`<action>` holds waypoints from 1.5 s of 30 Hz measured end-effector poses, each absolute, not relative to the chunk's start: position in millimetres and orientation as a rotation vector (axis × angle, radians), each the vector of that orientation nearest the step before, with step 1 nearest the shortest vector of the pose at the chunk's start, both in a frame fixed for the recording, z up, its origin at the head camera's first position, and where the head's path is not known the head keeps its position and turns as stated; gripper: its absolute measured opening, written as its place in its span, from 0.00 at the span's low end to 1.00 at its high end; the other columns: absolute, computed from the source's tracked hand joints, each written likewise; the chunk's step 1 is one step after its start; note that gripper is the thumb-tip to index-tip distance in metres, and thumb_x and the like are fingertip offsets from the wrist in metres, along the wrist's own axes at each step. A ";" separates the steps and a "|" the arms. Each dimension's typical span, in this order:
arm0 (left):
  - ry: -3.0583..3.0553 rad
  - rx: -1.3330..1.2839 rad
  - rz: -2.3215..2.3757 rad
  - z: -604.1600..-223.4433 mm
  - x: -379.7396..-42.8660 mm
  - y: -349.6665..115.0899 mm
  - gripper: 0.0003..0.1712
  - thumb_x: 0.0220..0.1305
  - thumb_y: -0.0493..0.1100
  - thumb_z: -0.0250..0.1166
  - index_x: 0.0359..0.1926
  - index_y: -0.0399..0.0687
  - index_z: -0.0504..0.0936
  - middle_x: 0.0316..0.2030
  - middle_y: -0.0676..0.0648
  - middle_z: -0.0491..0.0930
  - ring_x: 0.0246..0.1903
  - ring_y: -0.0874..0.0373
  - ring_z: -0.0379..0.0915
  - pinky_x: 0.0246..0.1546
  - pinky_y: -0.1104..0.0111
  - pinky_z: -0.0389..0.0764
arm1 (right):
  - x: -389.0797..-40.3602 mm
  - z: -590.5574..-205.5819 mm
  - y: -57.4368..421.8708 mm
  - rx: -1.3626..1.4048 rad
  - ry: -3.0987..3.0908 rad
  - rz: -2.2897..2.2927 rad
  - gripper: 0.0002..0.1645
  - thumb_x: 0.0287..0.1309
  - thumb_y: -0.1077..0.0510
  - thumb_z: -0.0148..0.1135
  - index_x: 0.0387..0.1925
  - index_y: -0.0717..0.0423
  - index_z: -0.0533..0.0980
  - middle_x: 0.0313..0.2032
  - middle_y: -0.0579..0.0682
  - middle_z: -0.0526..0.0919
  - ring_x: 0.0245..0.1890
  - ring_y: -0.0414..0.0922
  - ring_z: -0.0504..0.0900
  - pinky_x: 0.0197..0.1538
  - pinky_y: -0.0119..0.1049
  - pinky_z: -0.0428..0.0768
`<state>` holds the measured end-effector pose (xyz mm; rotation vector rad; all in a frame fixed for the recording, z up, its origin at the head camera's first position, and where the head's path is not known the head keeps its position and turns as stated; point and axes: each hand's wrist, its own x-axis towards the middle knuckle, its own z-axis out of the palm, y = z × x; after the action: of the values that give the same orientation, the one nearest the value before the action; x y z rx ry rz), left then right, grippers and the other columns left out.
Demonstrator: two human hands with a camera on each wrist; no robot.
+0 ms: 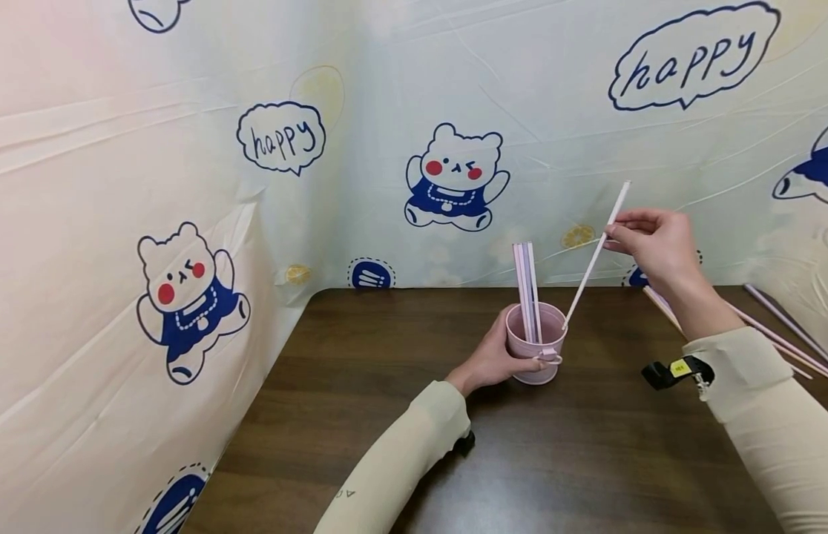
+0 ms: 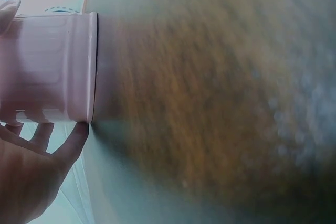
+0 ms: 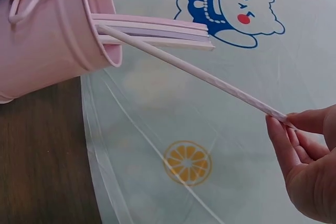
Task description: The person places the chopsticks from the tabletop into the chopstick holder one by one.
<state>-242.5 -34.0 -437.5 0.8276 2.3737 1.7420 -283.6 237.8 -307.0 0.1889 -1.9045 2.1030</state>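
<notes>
A pale pink bucket [image 1: 526,351] with a small wire handle stands on the brown table. My left hand [image 1: 489,361] grips its side, thumb across the front and fingers behind. Several pink, white and lilac straws [image 1: 526,285] lean together inside it. To the right, my right hand [image 1: 657,245] pinches a pale pink-white straw [image 1: 593,261] near its upper part, between thumb and fingertips. This straw slants down to the left; its lower end meets the bucket's mouth. In the right wrist view, the tip of the held straw [image 3: 184,66] overlaps the bucket's opening.
More pink and purple straws [image 1: 791,326] lie on the table [image 1: 360,386] at the right, partly behind my right forearm. Behind and left of the table hangs a pale curtain [image 1: 360,185] printed with bears and "happy" bubbles. Black straps sit at both wrists.
</notes>
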 end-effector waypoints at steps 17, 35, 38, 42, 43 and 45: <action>2.365 0.823 1.734 -435.6 -240.4 -33.8 0.56 0.48 0.30 0.80 0.75 0.42 0.58 0.65 0.40 0.69 0.62 0.53 0.69 0.66 0.69 0.65 | -296.9 -347.9 215.5 0.348 -1.926 1.922 0.15 0.60 0.76 0.64 0.47 0.80 0.74 0.31 0.45 0.86 0.30 0.36 0.87 0.36 0.30 0.85; 2.369 0.821 1.747 -437.7 -240.5 -33.4 0.56 0.48 0.30 0.79 0.74 0.42 0.58 0.65 0.41 0.70 0.62 0.55 0.69 0.68 0.62 0.67 | -291.6 -367.2 195.6 0.383 -2.050 1.824 0.15 0.61 0.76 0.63 0.49 0.83 0.74 0.33 0.48 0.84 0.31 0.33 0.85 0.37 0.31 0.85; 2.377 0.839 1.745 -436.8 -240.1 -33.4 0.55 0.48 0.29 0.79 0.74 0.41 0.58 0.65 0.40 0.70 0.62 0.54 0.69 0.69 0.60 0.67 | -293.9 -373.8 194.0 0.381 -2.083 1.759 0.14 0.61 0.75 0.64 0.48 0.79 0.76 0.34 0.53 0.85 0.31 0.33 0.85 0.37 0.30 0.85; 2.380 0.853 1.744 -435.3 -239.4 -33.8 0.55 0.48 0.29 0.79 0.74 0.41 0.59 0.65 0.40 0.69 0.62 0.53 0.69 0.69 0.58 0.67 | -293.8 -378.6 190.9 0.393 -2.114 1.753 0.14 0.63 0.73 0.64 0.48 0.78 0.77 0.37 0.62 0.84 0.32 0.33 0.85 0.37 0.31 0.85; 2.378 0.852 1.744 -435.3 -239.5 -33.8 0.55 0.48 0.29 0.79 0.74 0.41 0.58 0.65 0.40 0.69 0.62 0.54 0.69 0.69 0.59 0.67 | -293.5 -379.5 190.2 0.402 -2.124 1.751 0.14 0.63 0.73 0.64 0.48 0.78 0.77 0.38 0.64 0.84 0.32 0.34 0.85 0.37 0.31 0.85; 2.380 0.849 1.739 -436.7 -240.2 -33.8 0.55 0.48 0.29 0.79 0.74 0.41 0.58 0.65 0.40 0.69 0.62 0.55 0.69 0.69 0.62 0.66 | -292.9 -381.0 188.7 0.424 -2.128 1.776 0.14 0.63 0.73 0.64 0.49 0.79 0.76 0.38 0.67 0.83 0.32 0.35 0.85 0.38 0.33 0.86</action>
<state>-240.2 -33.8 -436.7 0.8488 2.3797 1.7390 -292.9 188.7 -381.0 0.4240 -2.1282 1.7762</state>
